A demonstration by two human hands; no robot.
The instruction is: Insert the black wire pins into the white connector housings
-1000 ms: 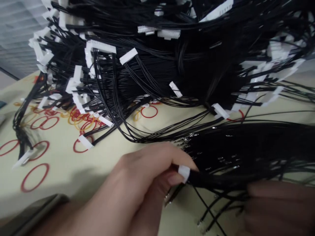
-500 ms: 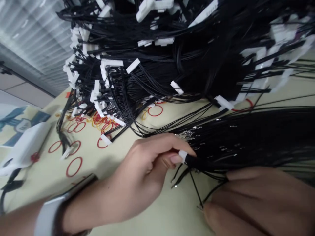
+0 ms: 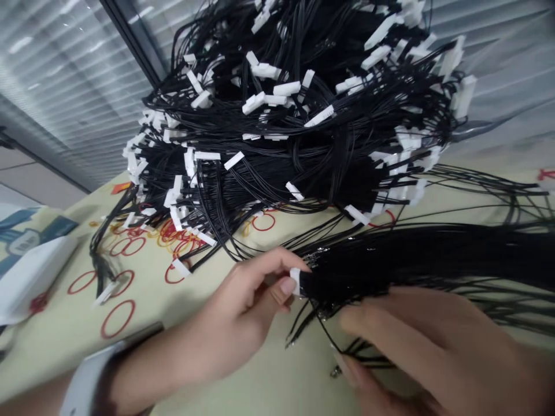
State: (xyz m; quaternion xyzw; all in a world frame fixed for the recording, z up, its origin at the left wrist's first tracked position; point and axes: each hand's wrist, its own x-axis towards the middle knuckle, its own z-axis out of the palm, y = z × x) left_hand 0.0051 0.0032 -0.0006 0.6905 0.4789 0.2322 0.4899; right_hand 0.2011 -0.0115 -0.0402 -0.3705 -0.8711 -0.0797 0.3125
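My left hand [image 3: 243, 300] pinches a white multi-pin connector [image 3: 295, 281] between thumb and fingers, with a thick bundle of black wires [image 3: 411, 260] running from it to the right. Crimped metal terminals glint along the bundle's near end. My right hand [image 3: 416, 341] is just below the bundle, its fingers around several loose black wires [image 3: 359, 358]. I cannot tell whether it grips them. Behind both hands rises a large heap of black wire harnesses [image 3: 281, 144] with many white connectors.
The heap and the hands rest on a pale yellow table cover [image 3: 243, 390] printed with red rings [image 3: 118, 319]. Red and orange rubber bands [image 3: 171, 237] lie by the heap. A white packet [image 3: 32, 277] sits at the left edge. Window blinds [image 3: 73, 104] fill the background.
The view has swung up and back, showing more of the heap and the blinds. My left hand and its connector have shifted left, and my right hand has moved up among the loose wires.
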